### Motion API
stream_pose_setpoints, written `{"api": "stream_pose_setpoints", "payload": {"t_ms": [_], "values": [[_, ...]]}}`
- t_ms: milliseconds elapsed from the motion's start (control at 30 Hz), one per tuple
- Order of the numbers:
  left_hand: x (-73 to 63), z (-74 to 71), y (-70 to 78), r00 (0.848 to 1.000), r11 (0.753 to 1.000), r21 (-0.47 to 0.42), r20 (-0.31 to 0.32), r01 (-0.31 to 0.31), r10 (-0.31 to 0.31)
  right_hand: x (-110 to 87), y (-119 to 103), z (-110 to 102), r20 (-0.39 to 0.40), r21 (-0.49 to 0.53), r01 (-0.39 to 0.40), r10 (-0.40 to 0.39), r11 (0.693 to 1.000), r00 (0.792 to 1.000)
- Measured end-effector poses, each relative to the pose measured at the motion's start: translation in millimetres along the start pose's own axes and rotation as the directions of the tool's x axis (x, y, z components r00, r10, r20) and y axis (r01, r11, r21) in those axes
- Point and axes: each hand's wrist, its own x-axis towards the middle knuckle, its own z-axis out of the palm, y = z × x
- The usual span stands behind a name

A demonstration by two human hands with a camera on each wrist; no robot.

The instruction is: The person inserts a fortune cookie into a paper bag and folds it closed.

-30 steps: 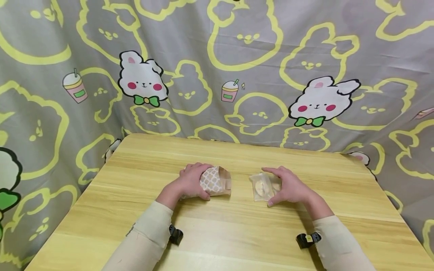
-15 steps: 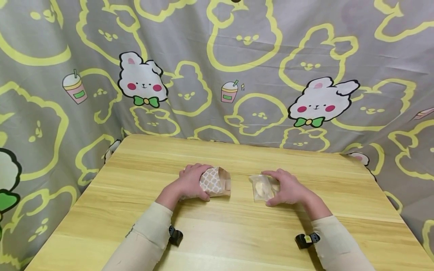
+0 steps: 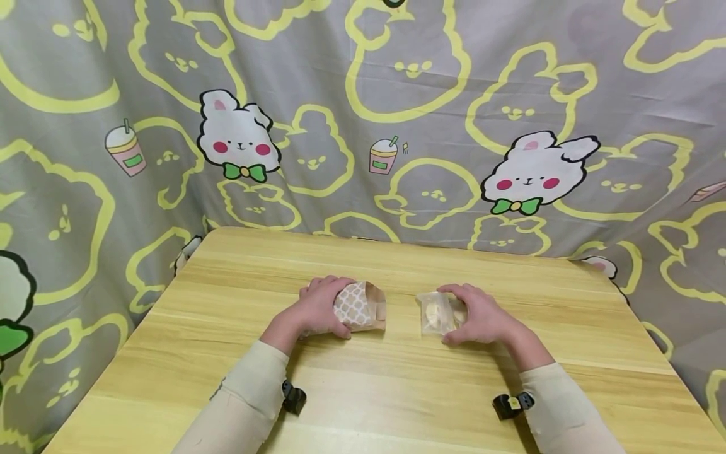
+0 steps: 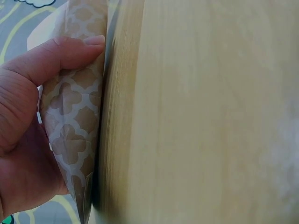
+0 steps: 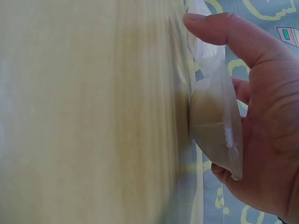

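My left hand (image 3: 322,307) holds a brown paper bag (image 3: 354,306) with a white lattice pattern, lying on its side on the table. Its mouth gapes toward the right. In the left wrist view the thumb presses across the patterned side of the bag (image 4: 72,116); the other fingers are hidden behind it. Across a short gap, my right hand (image 3: 482,315) grips a translucent packet (image 3: 435,314) with pale round pieces inside, between thumb and fingers. The right wrist view has the thumb (image 5: 205,29) over one end of the packet (image 5: 215,116), which lies flat by the tabletop.
The wooden table (image 3: 363,397) extends around both hands. Behind it hangs a grey curtain (image 3: 317,75) with yellow outlines and white rabbits. Each wrist carries a small black camera, the left camera (image 3: 293,397) and the right camera (image 3: 510,405).
My right hand's index finger and thumb have closed in from a wider spread onto the packet's edges. My left hand and the paper bag have stayed in place.
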Motion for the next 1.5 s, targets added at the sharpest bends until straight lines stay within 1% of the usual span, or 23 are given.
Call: {"api": "stream_pose_setpoints", "payload": {"t_ms": [133, 233, 367, 500, 700, 967, 1167, 1300, 1500], "values": [[0.0, 0.0, -0.2, 1.0, 1.0, -0.004, 0.0, -0.001, 0.001, 0.7, -2.6, -1.3, -0.029, 0.032, 0.013, -0.013, 0.999, 1.0], [-0.3, -0.2, -0.2, 1.0, 1.0, 0.0, 0.004, 0.002, -0.002, 1.5, -5.0, -2.2, -0.052, 0.036, 0.03, -0.028, 0.999, 0.998], [0.5, 0.2, -0.9, 1.0, 1.0, 0.007, 0.009, 0.005, -0.005, 2.3, -9.5, -3.4, -0.067, 0.047, 0.039, -0.036, 0.998, 0.997], [0.9, 0.4, -1.0, 1.0, 1.0, 0.012, 0.008, 0.006, -0.006, 3.6, -15.4, -4.0, -0.067, 0.075, 0.045, -0.04, 0.996, 0.997], [0.8, 0.1, -0.3, 1.0, 1.0, 0.006, 0.002, 0.006, -0.006, 6.0, -27.0, -1.6, -0.042, 0.145, 0.059, -0.054, 0.988, 0.998], [1.7, 1.1, -1.7, 1.0, 1.0, 0.013, 0.006, 0.011, -0.011, 11.3, -40.1, 6.7, -0.02, 0.208, 0.087, -0.084, 0.974, 0.996], [2.0, -0.6, -1.7, 1.0, 1.0, 0.016, 0.004, 0.004, -0.004, 17.8, -48.9, 12.4, 0.0, 0.206, 0.105, -0.107, 0.973, 0.994], [1.7, -0.6, -2.2, 1.0, 1.0, 0.016, 0.0, 0.009, -0.009, 22.8, -55.3, 16.9, 0.008, 0.219, 0.118, -0.122, 0.969, 0.992], [0.1, 0.9, -2.8, 1.0, 1.0, 0.01, -0.001, 0.0, 0.0, 30.1, -62.2, 25.0, 0.048, 0.241, 0.116, -0.131, 0.964, 0.99]]}}
